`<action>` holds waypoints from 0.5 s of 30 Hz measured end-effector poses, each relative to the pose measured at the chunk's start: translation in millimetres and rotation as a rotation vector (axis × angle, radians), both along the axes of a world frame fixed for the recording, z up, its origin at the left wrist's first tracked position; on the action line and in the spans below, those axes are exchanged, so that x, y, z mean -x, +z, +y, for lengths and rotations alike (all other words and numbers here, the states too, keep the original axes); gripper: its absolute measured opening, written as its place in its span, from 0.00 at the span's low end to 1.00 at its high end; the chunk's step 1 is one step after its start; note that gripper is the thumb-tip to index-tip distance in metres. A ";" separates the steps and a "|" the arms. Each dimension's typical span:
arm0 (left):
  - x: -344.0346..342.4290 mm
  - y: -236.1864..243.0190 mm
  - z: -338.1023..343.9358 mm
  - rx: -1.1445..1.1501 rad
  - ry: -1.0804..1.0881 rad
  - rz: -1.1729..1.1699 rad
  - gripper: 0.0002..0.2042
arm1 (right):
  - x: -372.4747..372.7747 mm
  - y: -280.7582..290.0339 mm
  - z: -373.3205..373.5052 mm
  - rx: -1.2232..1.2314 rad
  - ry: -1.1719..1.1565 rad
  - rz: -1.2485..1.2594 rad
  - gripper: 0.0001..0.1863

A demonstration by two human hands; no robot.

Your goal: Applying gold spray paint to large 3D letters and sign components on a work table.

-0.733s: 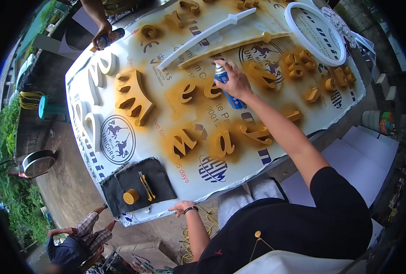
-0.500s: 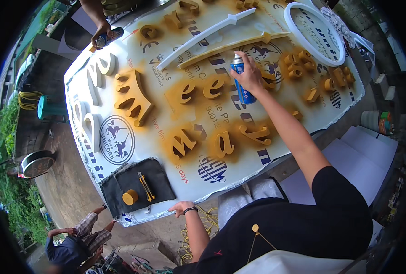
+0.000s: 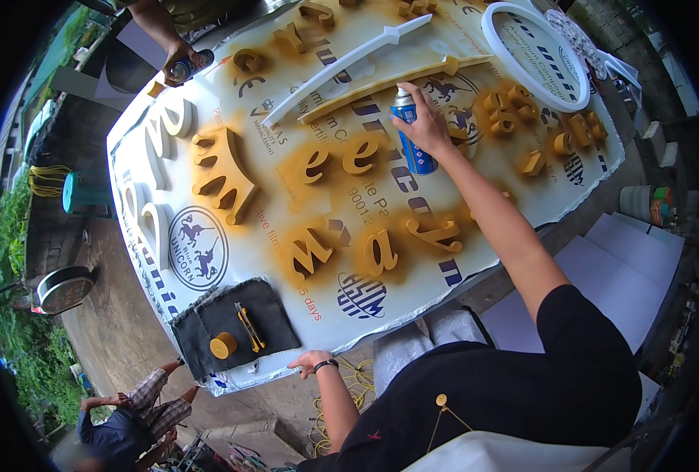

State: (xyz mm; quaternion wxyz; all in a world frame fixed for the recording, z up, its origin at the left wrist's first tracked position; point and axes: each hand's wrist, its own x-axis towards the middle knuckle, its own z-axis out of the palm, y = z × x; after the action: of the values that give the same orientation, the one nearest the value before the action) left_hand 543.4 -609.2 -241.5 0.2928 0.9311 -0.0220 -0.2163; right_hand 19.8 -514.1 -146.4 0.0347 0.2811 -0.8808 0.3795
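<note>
1. The gold crown (image 3: 233, 169) lies on the printed white board (image 3: 243, 263).
2. Right of the crown, the right hand (image 3: 428, 130) is wrapped round a blue spray can (image 3: 418, 160), index finger at the nozzle; 2 small gold letters (image 3: 310, 171) lie between crown and can.
3. The can's long axis runs from its nozzle, at the end farther from the person, to its base, nearer and slightly rightward.
4. Below and right of the crown, by the board's near edge, the left hand (image 3: 311, 362) is loosely spread, empty and well apart from the can; whether it touches the board I cannot tell.
5. Below the crown, a black cloth (image 3: 196, 322) bears a yellow cutter (image 3: 248, 328).
</note>
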 end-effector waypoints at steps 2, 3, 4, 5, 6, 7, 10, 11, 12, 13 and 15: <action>-1.2 -1.0 0.2 -0.005 0.000 -0.003 0.38 | -6.2 3.2 -8.8 -0.033 0.016 -0.023 0.33; 0.6 0.3 -0.2 -0.009 -0.001 -0.005 0.38 | -6.8 1.9 -11.7 -0.045 0.004 -0.055 0.33; 2.8 1.2 0.2 -0.010 -0.002 -0.005 0.38 | -7.0 1.7 -13.1 -0.058 -0.007 -0.086 0.33; 5.5 1.5 1.3 0.002 0.004 0.010 0.38 | -6.1 0.6 -13.8 -0.053 -0.013 -0.084 0.34; 5.7 3.8 1.0 0.017 0.014 0.023 0.38 | -6.5 0.8 -16.1 -0.050 -0.009 -0.086 0.34; 1.7 0.8 0.1 0.019 0.017 0.021 0.38 | -6.8 1.2 -17.8 -0.051 -0.014 -0.094 0.33; -6.0 -6.8 -0.5 0.013 0.010 0.002 0.38 | -1.5 -1.0 -16.3 -0.062 -0.043 -0.078 0.33; -7.2 -8.2 -0.2 0.005 0.005 -0.005 0.39 | 1.6 -1.7 -13.7 -0.070 -0.069 -0.054 0.33; -6.3 -8.4 -0.3 -0.001 0.000 -0.012 0.39 | 5.1 -2.2 -10.3 -0.070 -0.067 -0.053 0.33; -5.4 -8.5 -0.1 -0.002 0.003 -0.011 0.39 | 8.7 -2.2 -5.9 -0.063 -0.097 -0.042 0.33; -5.0 -8.5 0.7 -0.017 -0.015 -0.026 0.39 | 12.2 -0.9 -0.5 -0.065 -0.138 -0.032 0.34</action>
State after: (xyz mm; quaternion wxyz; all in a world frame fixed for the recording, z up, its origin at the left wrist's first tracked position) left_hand 548.4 -608.5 -250.0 0.2831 0.9361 -0.0311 -0.2064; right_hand 7.6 -514.6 -147.3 0.0374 0.2143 -0.9104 0.3519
